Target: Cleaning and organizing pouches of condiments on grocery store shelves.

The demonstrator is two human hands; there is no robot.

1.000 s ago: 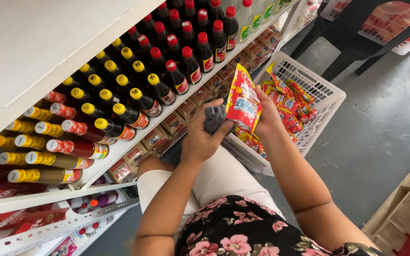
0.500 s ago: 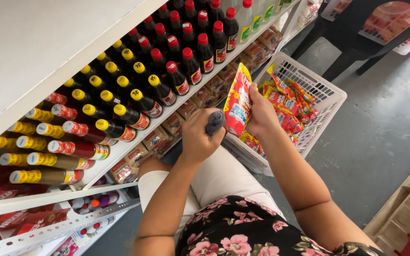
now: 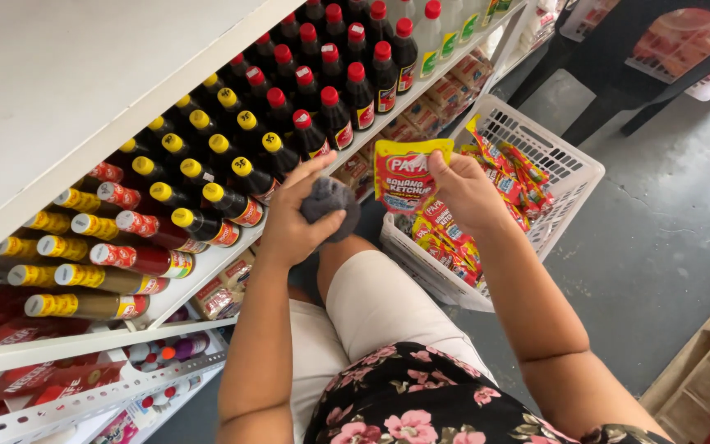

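My left hand (image 3: 293, 222) is clenched around a dark grey cloth (image 3: 330, 205), bunched into a ball between my thumb and fingers, just in front of the edge of the shelf (image 3: 207, 267). My right hand (image 3: 466, 191) grasps a red and yellow sauce pouch (image 3: 404, 177) by its right edge, holding it upright with its printed face turned towards me. The cloth sits just left of the pouch, close to it but not touching as far as I can see.

Behind the pouch and to the right stands a white plastic basket (image 3: 573, 168) on the grey floor (image 3: 667, 247), with more pouches (image 3: 511, 173) of the same red and yellow kind lying inside it, some stacked near its near wall.

To my left, the shelf carries rows of dark bottles: those with red caps (image 3: 334, 103) stand farther away, those with yellow caps (image 3: 207, 201) stand nearer, and several bottles lie on their sides at the near left end. A lower shelf holds small packets (image 3: 223, 296) and little bottles (image 3: 154, 353). My knee in light shorts (image 3: 371, 304) shows below my hands, with a floral top nearer the camera. A dark chair stands far right.
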